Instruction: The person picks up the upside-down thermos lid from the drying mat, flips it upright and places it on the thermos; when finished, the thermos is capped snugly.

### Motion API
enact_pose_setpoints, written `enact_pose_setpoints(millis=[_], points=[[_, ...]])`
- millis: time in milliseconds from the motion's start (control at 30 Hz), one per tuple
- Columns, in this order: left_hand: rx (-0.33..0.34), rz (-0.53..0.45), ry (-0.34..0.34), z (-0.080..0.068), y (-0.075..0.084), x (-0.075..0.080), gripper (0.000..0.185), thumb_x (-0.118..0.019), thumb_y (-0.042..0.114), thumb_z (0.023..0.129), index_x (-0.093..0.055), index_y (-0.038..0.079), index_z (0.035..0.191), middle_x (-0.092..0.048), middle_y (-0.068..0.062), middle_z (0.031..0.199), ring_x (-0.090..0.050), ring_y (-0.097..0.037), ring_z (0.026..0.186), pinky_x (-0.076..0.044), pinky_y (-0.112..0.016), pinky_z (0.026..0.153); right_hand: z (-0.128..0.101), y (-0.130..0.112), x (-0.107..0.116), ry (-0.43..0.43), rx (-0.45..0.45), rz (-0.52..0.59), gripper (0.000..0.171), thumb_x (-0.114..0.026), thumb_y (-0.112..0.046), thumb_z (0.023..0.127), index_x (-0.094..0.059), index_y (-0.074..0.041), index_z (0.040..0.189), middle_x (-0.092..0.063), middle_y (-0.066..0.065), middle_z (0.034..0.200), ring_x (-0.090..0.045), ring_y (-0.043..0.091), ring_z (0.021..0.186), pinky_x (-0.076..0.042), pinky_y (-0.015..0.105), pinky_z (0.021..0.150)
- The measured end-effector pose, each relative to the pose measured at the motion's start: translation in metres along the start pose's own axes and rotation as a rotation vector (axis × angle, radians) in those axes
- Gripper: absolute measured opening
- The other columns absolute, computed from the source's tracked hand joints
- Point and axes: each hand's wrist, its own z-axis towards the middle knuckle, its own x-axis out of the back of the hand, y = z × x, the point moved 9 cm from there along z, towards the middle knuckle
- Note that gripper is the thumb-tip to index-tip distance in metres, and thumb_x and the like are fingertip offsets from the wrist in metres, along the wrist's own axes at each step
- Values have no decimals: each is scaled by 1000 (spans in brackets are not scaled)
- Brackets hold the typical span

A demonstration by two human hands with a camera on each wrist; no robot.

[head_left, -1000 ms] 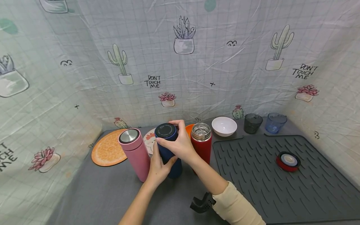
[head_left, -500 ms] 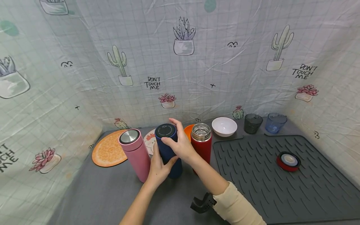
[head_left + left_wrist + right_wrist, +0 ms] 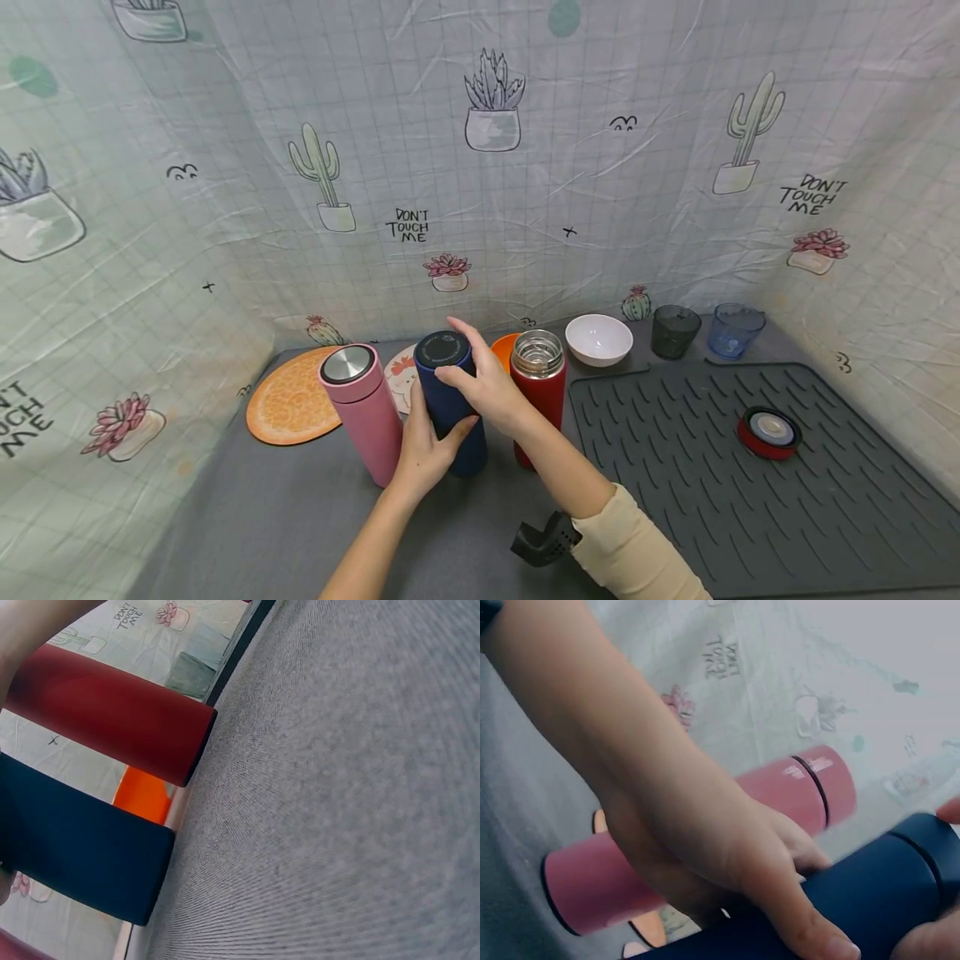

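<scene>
Sleeve (image 3: 637,550) nearest, cream, on the right arm. Ahead, the left hand (image 3: 423,450) wraps the body of the navy flask (image 3: 450,404) — apparently to steady it upright on the grey table (image 3: 262,517) — while the right hand (image 3: 487,387) curls round its cap (image 3: 442,350), likely to turn it. Touching close on either side stand a pink flask (image 3: 360,408) and an open red flask (image 3: 538,387), whose lid (image 3: 768,429) lies apart on the ribbed mat (image 3: 712,500). Farther back — a white bowl (image 3: 597,337) and two cups (image 3: 675,329).
</scene>
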Motion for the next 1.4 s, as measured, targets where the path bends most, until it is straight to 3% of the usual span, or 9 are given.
enact_pose_setpoints(millis=[133,367,500,633,733,867,967,1167,1400], points=[[8,-12,-3,1,-21,-3,85,-73,14,79,-16,13,141,-41,-14,131,-49,-27,113,-40,-48,93,1,-1,2,19,1,46,58,-63,-8,83,-33,-5,133,-48,17,122,-53,28,107,-45,39,90],[-22,-5,-11,0,-23,-4,80,-72,15,80,-18,14,140,-41,-10,131,-48,-23,114,-40,-45,94,0,1,1,66,-52,-51,61,-67,-17,83,-33,-12,134,-49,12,121,-56,22,102,-47,36,87],[-6,15,5,0,-18,-3,81,-73,11,78,-19,10,139,-42,-15,131,-47,-27,115,-39,-47,95,1,0,2,91,-35,-30,62,-71,-13,80,-37,-9,131,-51,12,119,-57,24,100,-48,36,85],[-10,33,21,-1,4,0,79,-73,6,77,-22,3,137,-43,-20,131,-47,-32,116,-37,-49,96,1,1,5,137,-14,-91,65,-76,-19,75,-35,-8,125,-52,10,115,-58,21,97,-49,33,82],[-15,45,22,-3,18,3,77,-71,3,77,-21,-1,136,-43,-22,129,-48,-33,113,-38,-49,94,0,1,4,108,-13,-138,63,-70,-21,80,-33,-11,130,-51,9,118,-56,20,101,-47,34,86],[-9,50,29,-3,20,4,80,-71,3,77,-20,-1,138,-44,-23,127,-50,-34,110,-41,-49,92,-1,0,0,34,5,-29,57,-60,-11,87,-33,-9,136,-51,14,122,-55,25,105,-45,39,90],[-7,58,44,-3,21,6,79,-72,4,77,-22,0,137,-46,-23,126,-51,-34,110,-41,-48,92,0,-1,0,46,31,54,56,-63,-6,84,-35,-4,133,-49,16,121,-55,27,103,-47,38,87],[-17,73,62,-3,22,7,77,-73,2,75,-25,-3,135,-47,-23,125,-50,-33,111,-41,-46,92,-1,-2,6,170,77,-77,60,-72,-12,78,-36,-3,126,-46,13,116,-56,23,95,-50,33,81],[-54,52,77,-3,23,6,79,-73,0,74,-24,-2,136,-49,-23,123,-52,-33,108,-42,-46,91,-2,3,2,77,42,1,55,-64,-12,85,-38,-10,134,-52,12,121,-56,22,105,-46,35,89]])
